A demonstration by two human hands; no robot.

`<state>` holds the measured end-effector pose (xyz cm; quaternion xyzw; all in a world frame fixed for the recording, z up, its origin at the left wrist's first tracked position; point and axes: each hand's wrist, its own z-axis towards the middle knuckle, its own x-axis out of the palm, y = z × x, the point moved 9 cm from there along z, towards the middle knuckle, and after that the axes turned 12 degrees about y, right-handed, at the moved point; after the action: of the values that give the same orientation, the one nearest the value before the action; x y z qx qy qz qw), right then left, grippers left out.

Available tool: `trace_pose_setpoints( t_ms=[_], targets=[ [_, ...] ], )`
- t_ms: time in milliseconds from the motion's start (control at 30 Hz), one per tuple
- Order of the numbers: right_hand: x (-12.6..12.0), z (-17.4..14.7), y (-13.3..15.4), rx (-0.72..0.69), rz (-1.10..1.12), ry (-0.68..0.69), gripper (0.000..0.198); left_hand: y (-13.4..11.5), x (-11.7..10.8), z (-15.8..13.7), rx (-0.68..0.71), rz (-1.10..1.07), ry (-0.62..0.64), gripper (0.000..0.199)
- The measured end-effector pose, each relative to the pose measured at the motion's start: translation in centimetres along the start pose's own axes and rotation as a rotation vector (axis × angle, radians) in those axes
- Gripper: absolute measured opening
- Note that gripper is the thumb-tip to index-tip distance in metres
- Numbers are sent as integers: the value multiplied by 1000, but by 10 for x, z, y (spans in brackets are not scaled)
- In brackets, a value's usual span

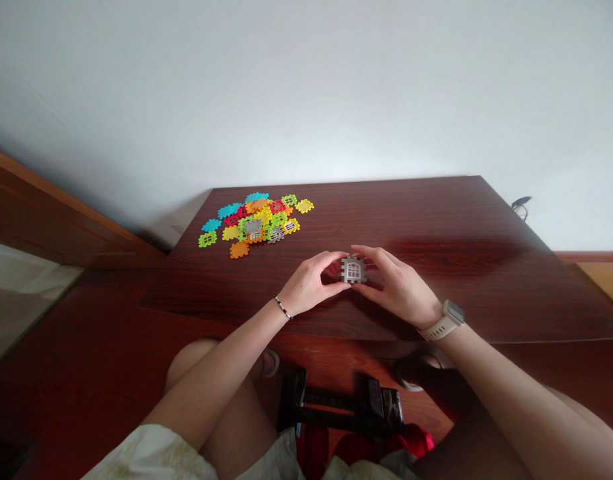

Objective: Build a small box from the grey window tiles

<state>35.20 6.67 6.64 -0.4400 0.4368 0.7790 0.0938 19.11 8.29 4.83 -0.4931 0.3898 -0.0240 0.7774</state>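
A small grey cube [353, 270] built from interlocking toothed square tiles rests just above the dark wooden table [436, 227], near its front middle. My left hand [314, 283] grips its left side with fingers curled over the top. My right hand [394, 283] closes on its right side. The face toward me shows a window-like grid. A thin bracelet circles my left wrist and a pale watch [449, 319] sits on my right wrist.
A loose pile of colourful tiles [256, 220] in cyan, green, yellow, orange, red and grey lies at the table's back left. A white wall stands behind. A black stool frame [341, 407] is on the floor between my knees.
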Motion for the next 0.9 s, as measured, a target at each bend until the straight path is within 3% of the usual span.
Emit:
trace_pose_setpoints(
  t_ms=[367, 600, 900],
  targets=[
    [19, 5, -17, 10, -94, 92, 62, 11, 13, 1, -61, 352, 124, 52],
    [20, 3, -19, 13, -82, 118, 71, 13, 15, 2, -57, 372, 131, 56],
    [19, 2, -19, 14, -74, 114, 74, 15, 13, 3, -55, 368, 132, 41]
  ],
)
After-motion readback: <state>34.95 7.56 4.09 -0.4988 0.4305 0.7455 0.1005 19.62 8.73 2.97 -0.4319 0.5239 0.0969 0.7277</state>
